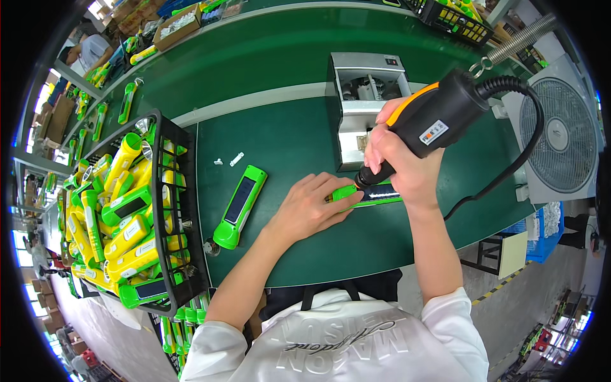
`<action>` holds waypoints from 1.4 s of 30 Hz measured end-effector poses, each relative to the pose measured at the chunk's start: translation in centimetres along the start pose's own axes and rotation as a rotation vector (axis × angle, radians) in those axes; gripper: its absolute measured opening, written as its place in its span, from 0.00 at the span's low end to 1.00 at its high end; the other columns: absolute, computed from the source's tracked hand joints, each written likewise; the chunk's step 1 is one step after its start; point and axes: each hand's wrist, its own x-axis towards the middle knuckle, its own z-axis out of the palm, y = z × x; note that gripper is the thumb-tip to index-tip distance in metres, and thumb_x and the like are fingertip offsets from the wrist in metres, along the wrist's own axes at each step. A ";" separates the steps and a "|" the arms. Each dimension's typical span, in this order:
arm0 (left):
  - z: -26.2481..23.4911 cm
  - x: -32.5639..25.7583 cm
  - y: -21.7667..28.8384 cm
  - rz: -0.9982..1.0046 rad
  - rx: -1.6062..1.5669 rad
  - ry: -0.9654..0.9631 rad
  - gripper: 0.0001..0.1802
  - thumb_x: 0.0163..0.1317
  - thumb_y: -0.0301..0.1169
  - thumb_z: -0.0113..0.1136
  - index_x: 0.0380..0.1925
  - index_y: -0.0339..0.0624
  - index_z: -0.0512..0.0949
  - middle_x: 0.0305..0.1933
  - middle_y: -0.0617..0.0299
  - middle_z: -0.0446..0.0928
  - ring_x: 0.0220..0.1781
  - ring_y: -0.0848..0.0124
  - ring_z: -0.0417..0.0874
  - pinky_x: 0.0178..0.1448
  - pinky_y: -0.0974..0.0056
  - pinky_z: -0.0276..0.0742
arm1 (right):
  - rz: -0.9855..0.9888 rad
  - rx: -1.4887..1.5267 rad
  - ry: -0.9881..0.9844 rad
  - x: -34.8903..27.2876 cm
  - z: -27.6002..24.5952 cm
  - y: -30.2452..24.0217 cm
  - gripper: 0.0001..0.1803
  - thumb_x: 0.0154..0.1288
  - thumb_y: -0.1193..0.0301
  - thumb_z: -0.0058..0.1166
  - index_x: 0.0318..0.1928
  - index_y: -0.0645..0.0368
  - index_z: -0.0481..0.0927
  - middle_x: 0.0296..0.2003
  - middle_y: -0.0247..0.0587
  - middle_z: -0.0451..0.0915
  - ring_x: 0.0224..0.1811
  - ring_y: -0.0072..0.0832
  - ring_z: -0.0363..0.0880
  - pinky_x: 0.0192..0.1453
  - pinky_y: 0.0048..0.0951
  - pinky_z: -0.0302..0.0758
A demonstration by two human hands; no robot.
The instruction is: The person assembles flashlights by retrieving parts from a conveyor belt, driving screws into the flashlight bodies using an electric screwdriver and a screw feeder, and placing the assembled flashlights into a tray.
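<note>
My right hand (407, 159) is wrapped around a black and orange electric screwdriver (455, 105). Its tip points down at the left end of a green flashlight (375, 202) with a dark solar panel, lying on the green table (305, 254). The fingers of my left hand (315, 205) press on that same end and hold it, close to the tip. My right hand hides part of the flashlight. Another green flashlight (239, 205) with a solar panel lies to the left, apart from both hands.
A black crate (167, 235) full of yellow and green flashlights stands at the left. Beyond my hands is a metal machine (356, 118). Two small white parts (237, 158) lie on the table. A spring (522, 38) and cable reach the screwdriver, beside a grey fan (558, 130).
</note>
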 end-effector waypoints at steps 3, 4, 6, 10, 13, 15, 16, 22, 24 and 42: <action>0.0 0.0 0.0 -0.006 -0.008 -0.002 0.18 0.52 0.31 0.71 0.46 0.53 0.83 0.48 0.68 0.80 0.43 0.68 0.81 0.41 0.63 0.77 | -0.002 0.006 -0.007 -0.1 -0.1 0.4 0.09 0.57 0.86 0.54 0.38 0.65 0.73 0.20 0.34 0.75 0.16 0.19 0.73 0.22 0.24 0.72; 0.0 0.0 0.0 -0.005 -0.014 -0.002 0.18 0.52 0.31 0.71 0.46 0.53 0.83 0.48 0.68 0.80 0.43 0.68 0.81 0.41 0.63 0.78 | 0.000 0.002 -0.004 -0.2 -0.2 0.5 0.09 0.57 0.86 0.55 0.38 0.65 0.73 0.20 0.34 0.75 0.16 0.19 0.73 0.21 0.24 0.71; 0.0 0.0 0.0 -0.009 -0.010 -0.004 0.19 0.52 0.31 0.71 0.46 0.53 0.83 0.48 0.68 0.80 0.43 0.68 0.81 0.41 0.63 0.78 | 0.002 -0.005 0.000 -0.2 -0.3 0.7 0.09 0.57 0.86 0.55 0.38 0.65 0.73 0.20 0.33 0.75 0.16 0.19 0.72 0.21 0.23 0.71; 0.7 0.8 0.0 0.005 -0.041 0.002 0.19 0.51 0.32 0.71 0.46 0.54 0.83 0.47 0.67 0.80 0.43 0.67 0.81 0.43 0.61 0.78 | 0.001 -0.053 0.039 -0.5 -0.7 0.7 0.08 0.59 0.85 0.56 0.39 0.64 0.75 0.22 0.32 0.76 0.17 0.17 0.73 0.21 0.22 0.70; 0.4 0.9 0.0 0.012 -0.030 -0.021 0.21 0.50 0.31 0.71 0.47 0.54 0.84 0.47 0.63 0.80 0.44 0.63 0.81 0.44 0.58 0.79 | 0.191 0.010 0.120 -0.9 -0.2 0.1 0.08 0.60 0.82 0.59 0.39 0.61 0.78 0.23 0.30 0.76 0.20 0.17 0.73 0.23 0.22 0.70; 0.2 0.2 -0.3 0.002 -0.028 -0.046 0.22 0.47 0.31 0.72 0.46 0.54 0.84 0.47 0.60 0.79 0.44 0.59 0.81 0.45 0.56 0.79 | 0.272 -0.136 0.017 -1.1 -2.1 2.8 0.16 0.58 0.80 0.63 0.47 0.62 0.75 0.32 0.30 0.78 0.32 0.17 0.78 0.34 0.20 0.74; 0.2 -0.2 -0.5 -0.007 -0.022 -0.038 0.22 0.44 0.32 0.73 0.44 0.53 0.85 0.46 0.59 0.78 0.43 0.58 0.80 0.44 0.56 0.78 | 0.252 -0.120 -0.071 -0.8 -0.7 2.1 0.19 0.58 0.77 0.63 0.49 0.62 0.72 0.34 0.31 0.78 0.35 0.17 0.78 0.36 0.20 0.75; 0.6 0.2 0.5 0.008 -0.052 0.013 0.22 0.42 0.28 0.74 0.42 0.47 0.85 0.40 0.58 0.76 0.37 0.59 0.78 0.37 0.56 0.74 | 0.239 -0.092 -0.061 -1.0 -0.3 2.4 0.11 0.61 0.78 0.59 0.42 0.58 0.72 0.27 0.30 0.75 0.22 0.17 0.73 0.26 0.23 0.72; 0.6 0.4 0.9 -0.025 -0.054 -0.003 0.23 0.41 0.25 0.74 0.43 0.46 0.84 0.40 0.57 0.76 0.37 0.59 0.77 0.35 0.58 0.73 | 0.204 -0.086 -0.103 -0.9 -0.6 1.9 0.09 0.56 0.73 0.61 0.37 0.58 0.76 0.22 0.30 0.74 0.19 0.19 0.73 0.23 0.26 0.71; 0.2 0.7 2.1 -0.083 -0.043 -0.009 0.20 0.44 0.26 0.76 0.41 0.40 0.84 0.46 0.51 0.80 0.45 0.53 0.82 0.47 0.54 0.80 | -0.038 -0.212 -0.160 -1.8 -1.0 2.4 0.09 0.55 0.73 0.62 0.36 0.58 0.77 0.22 0.32 0.75 0.23 0.20 0.75 0.27 0.29 0.73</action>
